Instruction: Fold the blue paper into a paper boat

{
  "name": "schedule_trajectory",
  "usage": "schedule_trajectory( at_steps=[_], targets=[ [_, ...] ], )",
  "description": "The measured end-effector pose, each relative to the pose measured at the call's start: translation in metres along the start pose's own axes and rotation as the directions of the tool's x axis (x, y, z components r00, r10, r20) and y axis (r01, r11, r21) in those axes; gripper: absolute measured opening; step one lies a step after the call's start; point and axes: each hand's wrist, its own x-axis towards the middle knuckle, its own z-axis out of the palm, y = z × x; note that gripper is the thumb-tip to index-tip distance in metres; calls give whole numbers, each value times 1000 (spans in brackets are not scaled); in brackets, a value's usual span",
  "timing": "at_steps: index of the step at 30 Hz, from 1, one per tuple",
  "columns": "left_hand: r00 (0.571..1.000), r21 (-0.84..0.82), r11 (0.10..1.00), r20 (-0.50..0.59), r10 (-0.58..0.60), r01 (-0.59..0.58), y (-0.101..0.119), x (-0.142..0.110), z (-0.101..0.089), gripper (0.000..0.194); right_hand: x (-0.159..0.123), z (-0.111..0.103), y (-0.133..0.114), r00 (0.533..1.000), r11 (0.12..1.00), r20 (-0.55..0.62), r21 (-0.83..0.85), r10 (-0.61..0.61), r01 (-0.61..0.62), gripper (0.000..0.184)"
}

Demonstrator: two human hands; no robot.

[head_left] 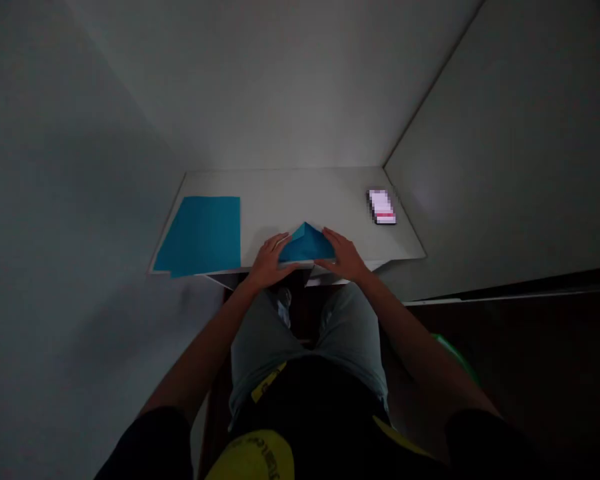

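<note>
A piece of blue paper (306, 247), folded to a peak at its far side, lies at the front edge of the white desk. My left hand (270, 263) grips its left end, the fingers on the paper's slanting side and the thumb stretched along the near edge. At the opposite end, my right hand (347, 259) holds it the same way, with fingers over the right slope and thumb in front. Parts of both lower corners are hidden by the hands.
Several blue sheets (205, 233) lie in a stack at the left of the white desk (280, 190), slightly overhanging its front. A phone (381, 207) with a lit screen rests at the right. Walls enclose the desk at the back and both sides.
</note>
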Motion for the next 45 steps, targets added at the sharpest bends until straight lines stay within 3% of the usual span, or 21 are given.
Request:
schedule_trajectory(
  at_steps=[4, 9, 16, 25, 28, 31, 34, 37, 40, 45],
  targets=[
    [990, 91, 994, 124, -66, 55, -17, 1, 20, 67, -8, 23, 10, 995, 993, 101, -117, 7, 5, 75],
    [988, 76, 997, 151, -27, 15, -18, -4, 16, 53, -23, 15, 9, 995, 993, 86, -112, 39, -29, 55],
    [974, -25, 989, 180, -138, 145, -20, 7, 10, 42, -20, 10, 14, 993, 997, 89, -4, 73, -73, 51],
    [944, -46, 943, 14, -330, 330, -13, 22, 22, 22, -6, 16, 26, 977, 942, -50, 279, 208, -186, 57],
    [931, -3, 932, -49, -361, 361, -1, 23, 24, 28, -1, 20, 24, 959, 952, -124, 204, 254, -226, 53],
    [957, 112, 951, -73, -280, 287, 16, 22, 27, 37, 2, 23, 12, 947, 961, -178, -17, 268, -276, 47],
    [991, 190, 976, 60, -117, 104, 33, 19, 34, 41, -2, 25, 0, 968, 953, -127, -187, 217, -238, 36],
    [987, 184, 983, 157, -25, -5, 42, 9, 42, 46, -12, 25, -5, 989, 963, -21, -226, 147, -148, 36],
    [986, 190, 982, 168, -9, -23, 39, -6, 46, 62, -28, 22, -4, 996, 978, 29, -197, 79, -71, 46],
    [993, 246, 967, 77, -90, 68, 27, -24, 42, 60, -44, 22, 1, 997, 982, 78, -188, 23, -8, 63]
  ],
)
